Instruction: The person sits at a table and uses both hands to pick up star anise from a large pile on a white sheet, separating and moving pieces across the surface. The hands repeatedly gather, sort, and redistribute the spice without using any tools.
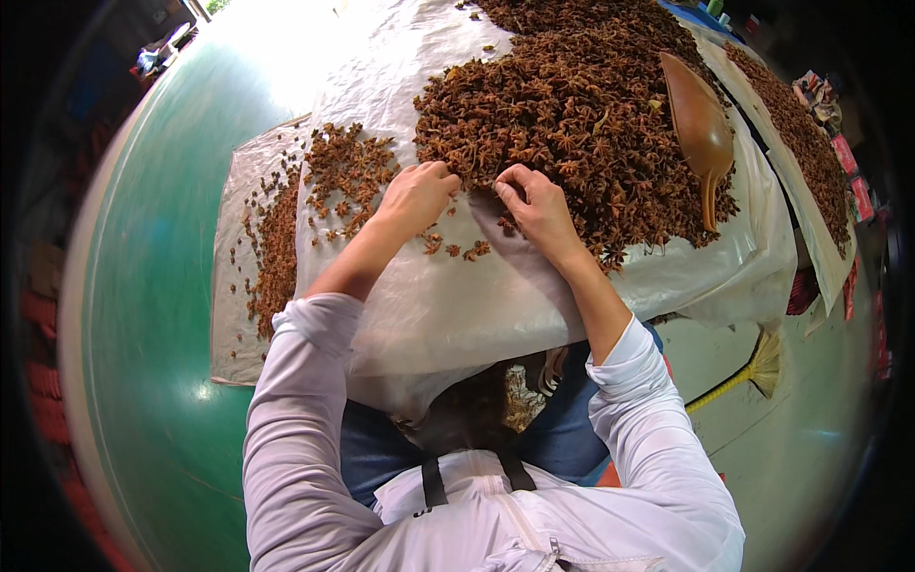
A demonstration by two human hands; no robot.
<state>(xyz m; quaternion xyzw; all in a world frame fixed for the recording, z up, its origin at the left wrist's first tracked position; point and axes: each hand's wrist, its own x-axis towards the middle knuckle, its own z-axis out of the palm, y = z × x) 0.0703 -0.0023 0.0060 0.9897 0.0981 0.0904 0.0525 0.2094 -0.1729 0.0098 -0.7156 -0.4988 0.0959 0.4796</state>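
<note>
A large heap of dried star anise (pixel 572 121) lies on a white plastic sheet (pixel 486 307) in front of me. My left hand (pixel 422 194) is at the heap's near left edge, fingers bent down and fingertips at the pods; whether it holds one is hidden. My right hand (pixel 532 204) is a little to the right, thumb and forefinger brought close together at the heap's near edge; anything between them is too small to tell. A smaller group of star anise (pixel 347 171) lies left of my left hand. A few loose pods (pixel 453 250) rest on the sheet below my hands.
A brown scoop (pixel 697 121) lies on the heap's right side. Small reddish-brown pieces (pixel 275 264) are piled on a lower sheet at the left. Another sheet with star anise (pixel 800 129) is at the far right. A broom (pixel 761 365) with a yellow handle is on the floor.
</note>
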